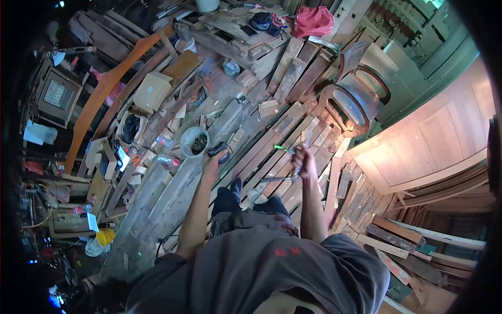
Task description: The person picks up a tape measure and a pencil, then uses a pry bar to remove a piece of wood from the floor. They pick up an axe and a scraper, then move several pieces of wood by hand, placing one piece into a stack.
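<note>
My left hand [213, 159] is closed round a dark tool [224, 153], whose exact kind I cannot make out, just right of a pale bucket [188, 142] with dark bits inside. Over the wooden planks [269, 146], my right hand [304, 161] is closed on several thin tools. One has a bright green part [280, 147], and a dark metal rod [276, 179] points left from below the fist. A pale blade-like piece rises above the fingers.
A lit wooden panel door [418, 136] leans at the right, near curved chair-like frames [348, 107]. Left are a cardboard box [151, 91], a long curved orange board [99, 99] and a yellow container [105, 236]. A red cloth [314, 22] lies at the top.
</note>
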`<state>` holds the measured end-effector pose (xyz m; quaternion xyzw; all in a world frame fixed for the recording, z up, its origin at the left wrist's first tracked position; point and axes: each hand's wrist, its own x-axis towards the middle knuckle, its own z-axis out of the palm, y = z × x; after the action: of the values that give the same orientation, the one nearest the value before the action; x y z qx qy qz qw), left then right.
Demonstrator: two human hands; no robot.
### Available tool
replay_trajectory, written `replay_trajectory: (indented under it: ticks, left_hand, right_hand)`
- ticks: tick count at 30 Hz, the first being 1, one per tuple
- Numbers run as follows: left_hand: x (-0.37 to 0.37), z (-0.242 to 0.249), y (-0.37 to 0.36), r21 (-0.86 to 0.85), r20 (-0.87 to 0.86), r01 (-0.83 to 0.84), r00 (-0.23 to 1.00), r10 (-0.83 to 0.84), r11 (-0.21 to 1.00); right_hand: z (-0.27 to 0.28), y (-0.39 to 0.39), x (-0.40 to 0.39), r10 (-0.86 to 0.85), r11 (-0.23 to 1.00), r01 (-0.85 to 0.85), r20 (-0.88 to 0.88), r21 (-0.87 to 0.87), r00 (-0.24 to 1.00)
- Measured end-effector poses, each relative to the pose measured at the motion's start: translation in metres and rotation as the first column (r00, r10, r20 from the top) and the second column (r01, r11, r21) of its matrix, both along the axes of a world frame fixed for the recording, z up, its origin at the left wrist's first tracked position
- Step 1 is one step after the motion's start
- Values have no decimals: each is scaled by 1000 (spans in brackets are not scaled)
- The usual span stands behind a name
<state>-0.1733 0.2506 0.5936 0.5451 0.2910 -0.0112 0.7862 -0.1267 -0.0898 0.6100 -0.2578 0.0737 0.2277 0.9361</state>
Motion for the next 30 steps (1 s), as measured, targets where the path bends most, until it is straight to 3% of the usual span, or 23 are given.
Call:
replay_trajectory:
  ticks: [1, 3, 5, 6, 9, 11, 13, 14, 15, 18, 20, 23, 25, 26, 27, 29, 30]
  left_hand:
    - [-14, 1, 2, -14, 15, -39, 999, 39, 999]
    - [-31, 1, 14, -47, 50, -107, 993, 109, 993]
    - [-46, 28, 23, -103, 45, -137, 989, 142, 985]
    - [-50, 25, 33, -138, 23, -144, 989, 149, 980]
    - [-61, 19, 72, -215, 46, -109, 992, 122, 970]
    - [-65, 21, 102, -239, 89, -85, 990, 109, 967]
    - [-71, 23, 135, -245, 113, -76, 988, 106, 967]
    - [-76, 28, 152, -221, 110, -89, 987, 116, 971]
    - [-85, 35, 169, -226, 132, -116, 980, 148, 967]
    - [-110, 62, 218, -223, 168, -183, 960, 223, 957]
    - [-125, 46, 260, -201, 209, -206, 946, 248, 958]
    - [-157, 49, 303, -241, 232, -321, 897, 375, 916]
    - [-182, 37, 327, -277, 213, -377, 873, 439, 884]
    - [-194, 39, 337, -290, 213, -410, 853, 476, 865]
    - [-202, 36, 345, -311, 203, -436, 838, 507, 845]
    - [-224, 41, 356, -348, 240, -440, 812, 532, 828]
    - [-233, 44, 359, -407, 249, -444, 787, 565, 798]
  right_hand:
    - [5, 15, -4, 153, 988, -153, -27, 24, 988]
    - [30, 45, -11, 345, 931, -354, -98, -91, 933]
    - [54, 77, -21, 457, 867, -454, -35, -206, 889]
    - [57, 91, -22, 506, 848, -500, -10, -174, 862]
    - [80, 136, -32, 542, 784, -511, -13, -354, 840]
    - [73, 155, -35, 628, 686, -440, 166, -579, 760]
    - [78, 166, -43, 535, 845, -532, 62, -57, 843]
    - [74, 175, -49, 500, 866, -491, 120, -98, 858]
    - [62, 187, -57, 532, 830, -490, 110, -268, 840]
    - [29, 224, -77, 688, 694, -679, -56, -240, 724]
    - [18, 257, -88, 772, 582, -757, -91, -297, 629]
    - [8, 322, -95, 717, 535, -654, -122, -536, 687]
    - [27, 364, -94, 737, 456, -655, -157, -602, 657]
    - [56, 389, -95, 746, 421, -675, -192, -606, 638]
    - [40, 409, -80, 823, 354, -699, -149, -622, 548]
    - [25, 443, -61, 901, 214, -842, -232, -494, 365]
    - [44, 465, -63, 942, 264, -876, -85, -403, 324]
